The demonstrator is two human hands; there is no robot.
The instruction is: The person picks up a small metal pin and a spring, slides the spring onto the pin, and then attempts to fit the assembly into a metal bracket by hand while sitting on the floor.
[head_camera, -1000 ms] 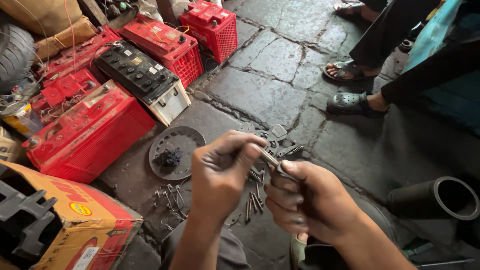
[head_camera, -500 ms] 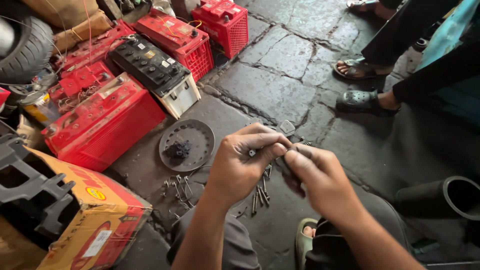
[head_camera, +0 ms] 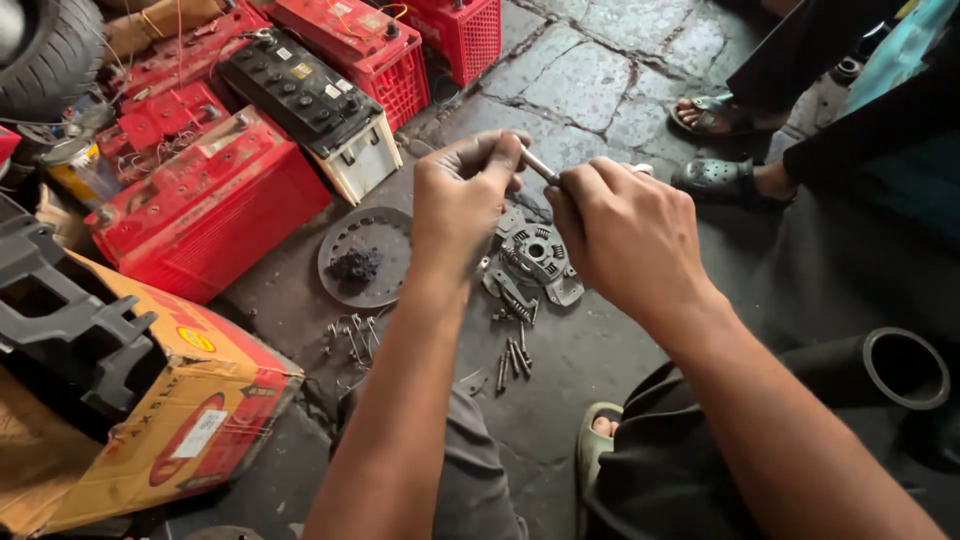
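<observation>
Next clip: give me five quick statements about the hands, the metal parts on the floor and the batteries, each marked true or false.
1. Both hands hold one thin metal rod between them. True: the left hand and right hand meet on the metal rod.
2. The round metal plate lies on top of a battery. False: the round plate lies on the stone floor.
3. Loose bolts lie on the floor below the hands. True: bolts.
4. All the batteries are red. False: the black-topped battery sits among the red batteries.
5. The black pipe stands upright. False: the black pipe lies on its side.
</observation>
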